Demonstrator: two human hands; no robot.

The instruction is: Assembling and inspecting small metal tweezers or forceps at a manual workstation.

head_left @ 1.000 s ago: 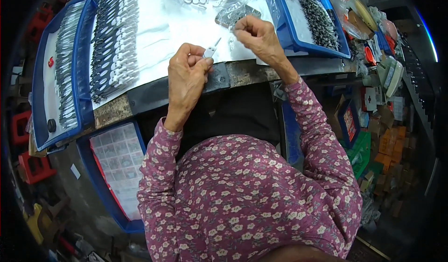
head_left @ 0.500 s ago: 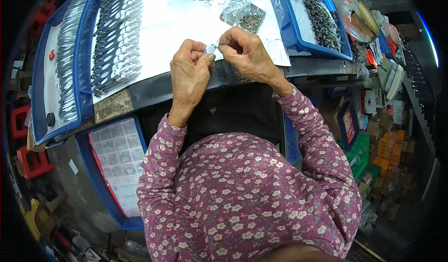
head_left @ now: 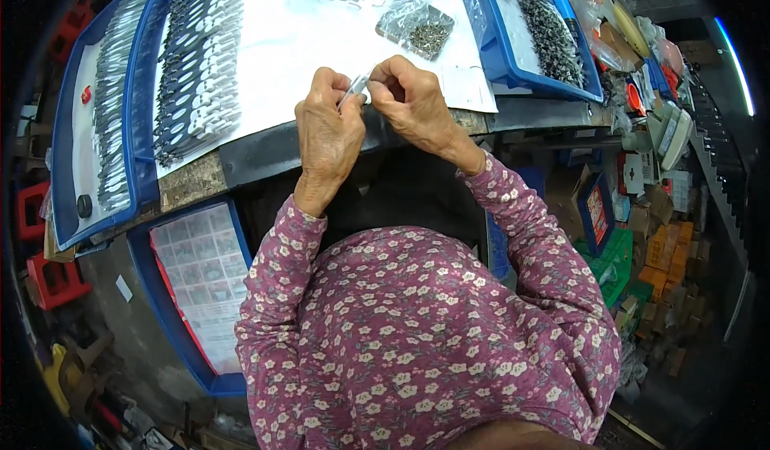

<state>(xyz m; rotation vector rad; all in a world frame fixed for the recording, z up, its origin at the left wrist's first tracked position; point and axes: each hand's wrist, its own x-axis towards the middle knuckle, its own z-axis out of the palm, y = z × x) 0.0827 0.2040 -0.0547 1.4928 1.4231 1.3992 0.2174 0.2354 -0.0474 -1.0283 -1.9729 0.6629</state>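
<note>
Left hand closed in fingertip pinch on small pale part, held above near edge of desk. Part's long axis slants away and rightward, far end beside curled fingertips of right hand; left nearer. Cannot tell whether right grips anything.

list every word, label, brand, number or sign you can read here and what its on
None reads clearly.
Lower-left sheet: printed pictures and lines, too small and blurred.
Red panel at right: pale marks, too small.
Orange boxes: dark marks, too blurred.
White part in the left hand: no text discernible.
</note>
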